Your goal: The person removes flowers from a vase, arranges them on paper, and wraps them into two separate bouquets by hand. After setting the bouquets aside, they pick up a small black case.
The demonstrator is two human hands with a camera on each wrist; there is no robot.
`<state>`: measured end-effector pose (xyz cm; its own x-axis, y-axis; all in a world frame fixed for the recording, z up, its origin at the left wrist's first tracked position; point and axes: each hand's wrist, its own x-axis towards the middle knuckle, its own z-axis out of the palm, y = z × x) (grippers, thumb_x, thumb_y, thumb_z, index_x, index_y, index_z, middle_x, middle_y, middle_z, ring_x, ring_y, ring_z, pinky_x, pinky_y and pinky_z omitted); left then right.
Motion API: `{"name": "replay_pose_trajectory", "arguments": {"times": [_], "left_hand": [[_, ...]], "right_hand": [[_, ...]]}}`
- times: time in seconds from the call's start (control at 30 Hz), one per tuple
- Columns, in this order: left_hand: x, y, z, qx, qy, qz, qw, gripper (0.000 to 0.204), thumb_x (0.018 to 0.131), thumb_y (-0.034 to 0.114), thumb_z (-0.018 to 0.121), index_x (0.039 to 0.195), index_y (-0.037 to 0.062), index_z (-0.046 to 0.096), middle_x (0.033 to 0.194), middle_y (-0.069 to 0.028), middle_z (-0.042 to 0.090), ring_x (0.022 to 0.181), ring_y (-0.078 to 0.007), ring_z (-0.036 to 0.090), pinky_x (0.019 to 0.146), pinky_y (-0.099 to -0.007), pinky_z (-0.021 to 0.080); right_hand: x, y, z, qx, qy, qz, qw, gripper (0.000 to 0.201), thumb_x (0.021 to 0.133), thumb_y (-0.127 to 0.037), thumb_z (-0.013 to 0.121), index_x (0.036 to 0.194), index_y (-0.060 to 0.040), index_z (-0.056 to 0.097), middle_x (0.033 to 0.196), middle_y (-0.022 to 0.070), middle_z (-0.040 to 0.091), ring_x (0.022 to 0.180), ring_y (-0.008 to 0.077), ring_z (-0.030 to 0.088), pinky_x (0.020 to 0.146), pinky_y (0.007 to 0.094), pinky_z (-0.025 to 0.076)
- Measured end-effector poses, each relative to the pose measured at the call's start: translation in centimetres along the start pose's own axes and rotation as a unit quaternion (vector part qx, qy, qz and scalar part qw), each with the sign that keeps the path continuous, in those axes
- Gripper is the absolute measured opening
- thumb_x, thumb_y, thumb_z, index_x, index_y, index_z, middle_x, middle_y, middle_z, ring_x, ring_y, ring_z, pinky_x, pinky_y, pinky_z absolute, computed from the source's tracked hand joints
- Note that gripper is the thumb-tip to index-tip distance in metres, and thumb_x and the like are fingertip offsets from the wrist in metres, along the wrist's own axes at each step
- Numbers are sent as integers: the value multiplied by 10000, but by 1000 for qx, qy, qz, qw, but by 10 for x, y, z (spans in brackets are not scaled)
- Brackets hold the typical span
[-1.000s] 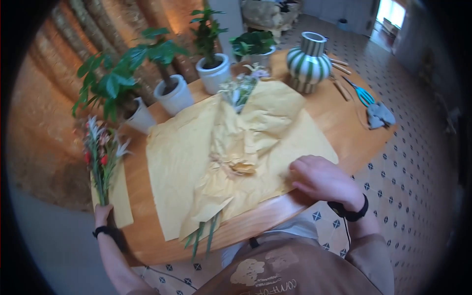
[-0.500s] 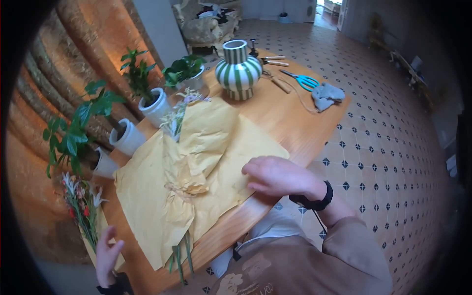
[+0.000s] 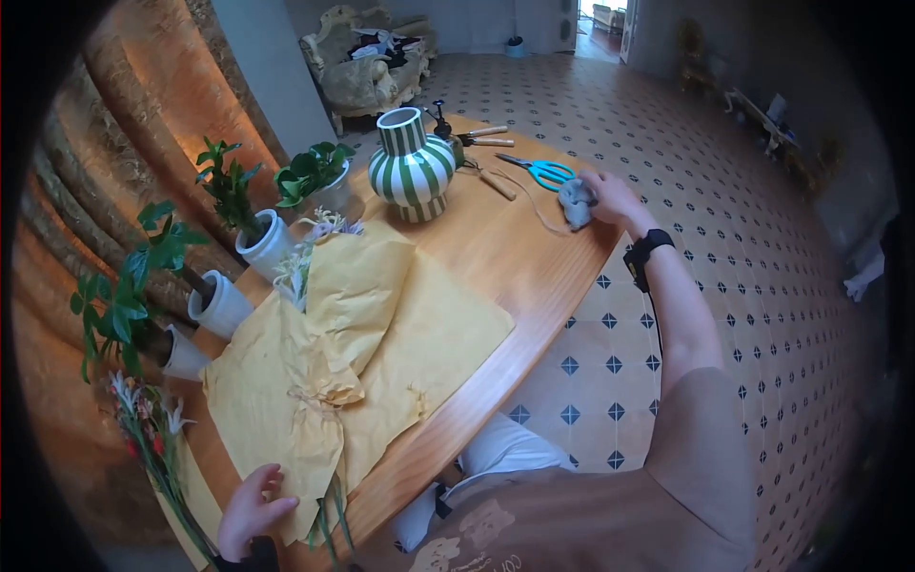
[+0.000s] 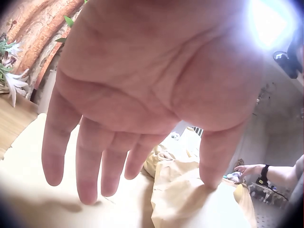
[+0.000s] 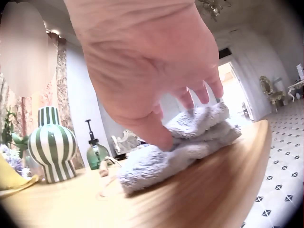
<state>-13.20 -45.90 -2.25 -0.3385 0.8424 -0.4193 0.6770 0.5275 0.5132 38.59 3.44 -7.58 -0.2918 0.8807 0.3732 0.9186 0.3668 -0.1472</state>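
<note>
My right hand is at the far right corner of the table, on a grey fluffy cloth. In the right wrist view the thumb sinks into the folded cloth and the fingers curl behind it, pinching it. My left hand hovers over the near left of the yellow wrapping paper, fingers spread and holding nothing. Beside it lies a bouquet wrapped in crumpled paper, tied with twine, its green stems poking out at the near edge.
Loose flowers lie at the left on another sheet. Potted plants line the back left edge. A green-striped vase, teal scissors, a wooden-handled tool and a spray bottle stand or lie at the back.
The left hand has let go of the loose flowers and moved right over the wrapping paper. My right hand has gone from the near table edge out to the cloth. The head view has swung right.
</note>
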Motion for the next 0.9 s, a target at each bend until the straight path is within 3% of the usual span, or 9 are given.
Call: {"name": "replay_pose_trajectory", "arguments": {"times": [0.07, 0.2, 0.3, 0.43, 0.53, 0.63, 0.7, 0.77, 0.9], "left_hand": [[1, 1, 6, -5, 1, 8, 1000, 610, 718, 264, 784, 1214, -2, 551, 1097, -139, 633, 968, -240, 627, 821, -334, 499], [1, 11, 17, 8, 0, -15, 1000, 531, 733, 245, 772, 1153, -14, 576, 1051, -147, 627, 918, -246, 633, 803, -330, 508], [2, 9, 23, 36, 33, 32, 998, 502, 732, 242, 771, 1114, -24, 582, 993, -146, 616, 857, -247, 631, 776, -331, 512], [4, 10, 23, 35, 27, 26, 999, 499, 727, 247, 773, 1097, -28, 582, 955, -144, 606, 816, -241, 622, 747, -331, 512], [4, 14, 20, 44, 22, 19, 999, 494, 722, 254, 779, 1086, -21, 590, 953, -134, 606, 813, -233, 620, 738, -327, 510], [2, 14, 22, 48, 28, 7, 998, 492, 713, 261, 787, 1077, -11, 598, 944, -126, 604, 811, -228, 617, 733, -324, 506], [4, 13, 23, 44, 34, 2, 998, 491, 709, 265, 791, 1072, -6, 602, 937, -122, 603, 807, -225, 615, 731, -322, 504], [5, 12, 22, 51, 30, 8, 998, 487, 703, 260, 796, 1060, -9, 601, 919, -119, 596, 797, -221, 605, 724, -320, 498], [9, 6, 25, 31, 41, 9, 999, 489, 694, 239, 807, 1055, -15, 597, 896, -112, 569, 777, -214, 583, 710, -314, 489]], "right_hand": [[3, 5, 8, 23, -90, 15, 996, 327, 734, -47, 589, 1056, -96, 613, 1032, 194, 619, 1002, 371, 587, 847, 426, 489], [-2, -10, -1, -13, -103, 40, 994, 225, 718, -83, 617, 941, -67, 632, 970, 176, 651, 965, 354, 603, 822, 422, 488], [-4, -27, -15, 22, -147, 41, 988, 235, 720, -81, 620, 954, -64, 624, 972, 174, 649, 969, 356, 602, 809, 420, 486], [-12, -57, -25, 37, -136, -15, 990, 252, 730, -105, 630, 977, -63, 611, 979, 176, 645, 965, 351, 606, 803, 419, 483], [-4, -78, -40, 38, -282, -106, 953, 418, 747, -182, 673, 1148, -87, 601, 1042, 194, 642, 1008, 332, 603, 872, 395, 476], [20, -95, -55, 35, -202, -122, 971, 469, 759, -200, 673, 1205, -90, 580, 1090, 192, 632, 1036, 338, 587, 878, 412, 474], [52, -112, -45, 12, -213, -98, 972, 569, 798, -273, 683, 1304, -77, 511, 1196, 193, 599, 1091, 337, 581, 916, 393, 467], [70, -135, -25, 315, -163, -53, 934, 764, 780, -383, 718, 1384, -32, 406, 1316, 216, 509, 1174, 328, 529, 969, 381, 431], [98, -175, 6, 473, -210, -26, 856, 953, 776, -509, 713, 1474, -66, 239, 1420, 218, 394, 1283, 336, 416, 1021, 432, 375]]}}
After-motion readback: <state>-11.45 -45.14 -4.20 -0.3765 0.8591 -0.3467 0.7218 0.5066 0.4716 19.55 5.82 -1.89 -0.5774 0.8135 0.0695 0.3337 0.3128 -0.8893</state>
